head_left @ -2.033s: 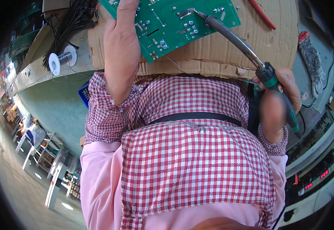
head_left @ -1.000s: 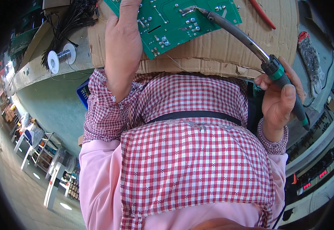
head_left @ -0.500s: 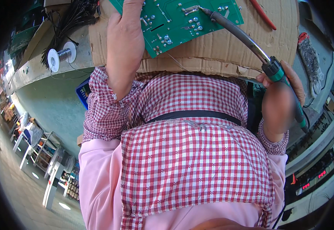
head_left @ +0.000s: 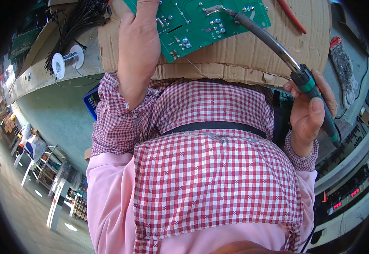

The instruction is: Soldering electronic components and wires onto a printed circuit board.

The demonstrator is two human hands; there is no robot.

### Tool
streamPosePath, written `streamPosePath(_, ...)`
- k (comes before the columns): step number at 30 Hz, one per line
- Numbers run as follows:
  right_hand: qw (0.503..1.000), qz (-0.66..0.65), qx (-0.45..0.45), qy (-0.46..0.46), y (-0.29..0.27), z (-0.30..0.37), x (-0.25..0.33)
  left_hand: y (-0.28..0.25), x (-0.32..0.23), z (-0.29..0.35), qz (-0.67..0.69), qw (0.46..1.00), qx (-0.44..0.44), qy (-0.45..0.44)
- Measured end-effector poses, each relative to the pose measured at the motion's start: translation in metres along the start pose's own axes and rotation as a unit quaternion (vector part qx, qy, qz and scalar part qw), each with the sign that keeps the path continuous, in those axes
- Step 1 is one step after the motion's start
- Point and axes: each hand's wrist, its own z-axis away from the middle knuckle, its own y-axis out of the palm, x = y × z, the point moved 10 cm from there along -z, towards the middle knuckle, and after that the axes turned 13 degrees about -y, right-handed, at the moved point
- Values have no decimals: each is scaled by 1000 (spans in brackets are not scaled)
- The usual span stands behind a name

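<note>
Under the left hand (head_left: 139,44) (its thumb) lies the circuit board (head_left: 198,34).

Red-and-white gingham all over the apron (head_left: 218,182), and here's a black band (head_left: 214,126) curving right across it! Just below sits a greyish tangle (head_left: 223,139), perhaps loose thread. Finer checks on both sleeve covers (head_left: 116,127), gathered at the cuffs (head_left: 308,154), and pale pink cloth (head_left: 109,182) showing at the shoulders!
</note>
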Motion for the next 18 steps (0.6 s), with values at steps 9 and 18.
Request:
streamPosePath(9,1000,5,1,-4,1,0,1,1,-2,-1,18,1000,15,12)
streamPosePath(18,1000,0,-8,13,0,2,0,-5,8,-7,34,999,16,9)
